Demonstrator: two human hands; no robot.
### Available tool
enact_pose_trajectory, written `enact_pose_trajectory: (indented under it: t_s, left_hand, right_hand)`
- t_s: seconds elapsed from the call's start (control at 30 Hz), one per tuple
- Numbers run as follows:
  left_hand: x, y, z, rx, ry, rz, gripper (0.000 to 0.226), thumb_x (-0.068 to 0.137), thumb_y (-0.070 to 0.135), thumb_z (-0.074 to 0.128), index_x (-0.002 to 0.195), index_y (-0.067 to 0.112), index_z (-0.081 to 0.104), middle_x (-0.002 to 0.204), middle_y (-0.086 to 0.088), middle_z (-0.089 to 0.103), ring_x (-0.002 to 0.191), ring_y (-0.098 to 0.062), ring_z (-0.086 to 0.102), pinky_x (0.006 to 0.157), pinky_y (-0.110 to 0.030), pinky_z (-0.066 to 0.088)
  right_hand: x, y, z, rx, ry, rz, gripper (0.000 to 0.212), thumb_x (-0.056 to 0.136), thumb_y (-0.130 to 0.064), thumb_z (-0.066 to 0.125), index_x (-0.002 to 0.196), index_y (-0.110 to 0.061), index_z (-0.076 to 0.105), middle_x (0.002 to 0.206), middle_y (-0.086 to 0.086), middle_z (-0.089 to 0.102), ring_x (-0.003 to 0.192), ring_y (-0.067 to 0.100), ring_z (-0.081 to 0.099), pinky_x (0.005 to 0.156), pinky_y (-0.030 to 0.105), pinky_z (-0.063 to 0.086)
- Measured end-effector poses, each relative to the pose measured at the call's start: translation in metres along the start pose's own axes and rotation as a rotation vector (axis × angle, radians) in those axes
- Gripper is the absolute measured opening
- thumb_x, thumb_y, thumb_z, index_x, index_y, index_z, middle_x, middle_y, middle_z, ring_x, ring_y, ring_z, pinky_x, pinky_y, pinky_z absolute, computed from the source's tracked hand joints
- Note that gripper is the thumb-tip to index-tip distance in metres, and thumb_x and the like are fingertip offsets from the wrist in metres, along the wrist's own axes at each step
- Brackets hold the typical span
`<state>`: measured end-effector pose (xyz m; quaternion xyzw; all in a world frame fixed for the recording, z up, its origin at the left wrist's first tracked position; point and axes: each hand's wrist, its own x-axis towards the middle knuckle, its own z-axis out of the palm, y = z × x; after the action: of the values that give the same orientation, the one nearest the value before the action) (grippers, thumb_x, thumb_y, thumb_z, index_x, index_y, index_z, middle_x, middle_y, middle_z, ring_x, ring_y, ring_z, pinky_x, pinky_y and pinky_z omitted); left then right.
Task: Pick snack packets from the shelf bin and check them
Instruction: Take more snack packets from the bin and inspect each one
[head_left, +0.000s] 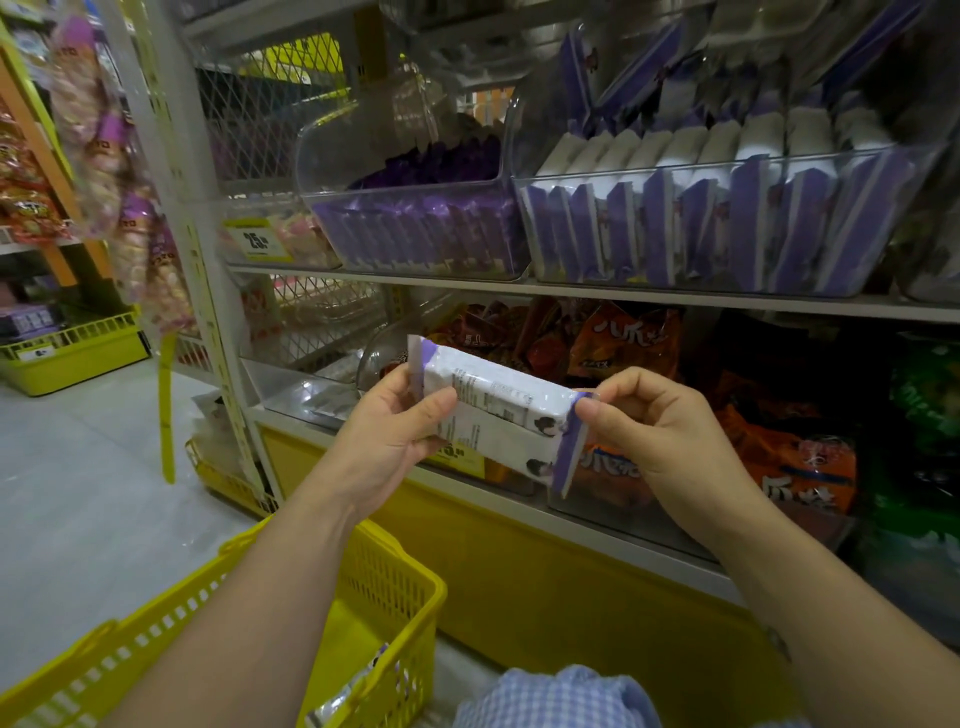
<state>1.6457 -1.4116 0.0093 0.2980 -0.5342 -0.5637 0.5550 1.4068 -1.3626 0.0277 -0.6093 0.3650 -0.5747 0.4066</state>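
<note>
Two white snack packets with purple ends (498, 410), stacked flat together, are held out in front of the lower shelf with their printed backs facing me. My left hand (387, 431) grips their left end, thumb across the white face. My right hand (649, 421) pinches the purple seal at their right end. Above, a clear shelf bin (727, 228) holds several matching white-and-purple packets standing on edge. A second clear bin (415, 228) to its left holds darker purple packets.
A yellow shopping basket (395, 582) sits by my left forearm with a packet inside. Orange snack bags (623, 338) fill the lower shelf behind my hands. A white shelf post (208, 291) stands at left, and another yellow basket (72, 353) sits on the floor far left.
</note>
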Motion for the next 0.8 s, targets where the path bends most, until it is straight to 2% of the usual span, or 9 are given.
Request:
enact_pose_trajectory:
  t_s: [0.07, 0.1, 0.17, 0.23, 0.3, 0.4, 0.53, 0.67, 0.8]
  left_hand:
    - [0.0, -0.002, 0.006, 0.043, 0.035, -0.023, 0.031, 0.076, 0.027, 0.07, 0.107, 0.026, 0.07, 0.101, 0.003, 0.075, 0.093, -0.015, 0.072, 0.072, -0.031, 0.058]
    - [0.0, -0.004, 0.01, 0.072, 0.069, -0.034, 0.038, 0.076, 0.031, 0.07, 0.113, 0.025, 0.065, 0.1, 0.004, 0.075, 0.091, -0.014, 0.072, 0.07, -0.03, 0.058]
    - [0.001, -0.007, 0.018, 0.138, 0.157, -0.044, 0.048, 0.078, 0.035, 0.068, 0.122, 0.023, 0.057, 0.1, 0.007, 0.074, 0.089, -0.013, 0.072, 0.067, -0.029, 0.057]
    - [0.004, -0.009, 0.024, 0.17, 0.246, -0.041, 0.043, 0.086, 0.03, 0.067, 0.126, 0.024, 0.053, 0.103, 0.008, 0.071, 0.094, -0.013, 0.069, 0.066, -0.028, 0.055]
    - [0.006, -0.009, 0.028, 0.141, 0.283, -0.049, 0.041, 0.09, 0.021, 0.065, 0.128, 0.027, 0.052, 0.11, 0.009, 0.065, 0.1, -0.013, 0.064, 0.067, -0.027, 0.055]
    - [0.006, -0.004, 0.033, 0.047, 0.246, -0.052, 0.032, 0.086, 0.017, 0.067, 0.116, 0.027, 0.061, 0.114, 0.006, 0.066, 0.101, -0.012, 0.066, 0.065, -0.022, 0.055]
    - [0.001, 0.007, 0.035, -0.091, 0.2, 0.018, 0.035, 0.068, 0.019, 0.073, 0.103, 0.02, 0.069, 0.107, -0.002, 0.074, 0.098, -0.016, 0.071, 0.069, -0.025, 0.057]
    - [-0.005, 0.016, 0.046, -0.066, 0.121, 0.147, 0.017, 0.067, 0.023, 0.075, 0.084, 0.024, 0.078, 0.097, 0.001, 0.076, 0.089, -0.011, 0.071, 0.069, -0.022, 0.056]
    - [-0.006, 0.026, 0.054, 0.024, 0.078, 0.265, 0.014, 0.073, 0.027, 0.082, 0.086, 0.03, 0.076, 0.096, 0.005, 0.075, 0.092, -0.013, 0.071, 0.072, -0.024, 0.057]
  right_hand:
    - [-0.002, -0.001, 0.004, 0.018, 0.002, 0.016, 0.011, 0.072, -0.035, 0.069, 0.07, -0.026, 0.065, 0.079, 0.01, 0.073, 0.078, 0.03, 0.065, 0.072, 0.043, 0.051]
    - [-0.002, -0.001, 0.006, 0.034, 0.013, 0.025, 0.012, 0.074, -0.035, 0.068, 0.072, -0.024, 0.065, 0.08, 0.014, 0.072, 0.076, 0.034, 0.063, 0.071, 0.046, 0.049]
    - [-0.001, 0.001, 0.008, 0.062, 0.057, 0.05, 0.014, 0.083, -0.029, 0.065, 0.079, -0.016, 0.062, 0.078, 0.014, 0.073, 0.068, 0.036, 0.065, 0.065, 0.04, 0.052]
    - [0.001, 0.004, 0.009, 0.102, 0.107, 0.103, 0.013, 0.093, -0.02, 0.058, 0.084, -0.011, 0.058, 0.075, 0.01, 0.074, 0.063, 0.021, 0.068, 0.056, 0.027, 0.057]
    - [0.002, 0.006, 0.009, 0.162, 0.145, 0.185, 0.014, 0.097, -0.019, 0.053, 0.089, -0.01, 0.058, 0.076, 0.007, 0.075, 0.065, 0.017, 0.068, 0.055, 0.025, 0.057]
    - [0.004, 0.008, 0.006, 0.309, 0.192, 0.292, 0.016, 0.1, -0.019, 0.049, 0.094, -0.009, 0.06, 0.073, 0.004, 0.075, 0.061, 0.012, 0.069, 0.055, 0.023, 0.058]
    - [0.006, 0.007, 0.0, 0.553, 0.271, 0.398, 0.019, 0.101, -0.016, 0.046, 0.1, -0.006, 0.062, 0.071, 0.003, 0.075, 0.061, 0.01, 0.071, 0.048, 0.019, 0.054]
    - [0.007, 0.007, -0.001, 0.633, 0.279, 0.431, 0.021, 0.101, -0.015, 0.045, 0.098, -0.006, 0.063, 0.081, 0.008, 0.076, 0.069, 0.016, 0.073, 0.051, 0.023, 0.056]
    - [0.008, 0.004, 0.0, 0.67, 0.273, 0.439, 0.022, 0.102, -0.018, 0.042, 0.101, -0.009, 0.063, 0.09, 0.008, 0.076, 0.073, 0.017, 0.073, 0.052, 0.025, 0.057]
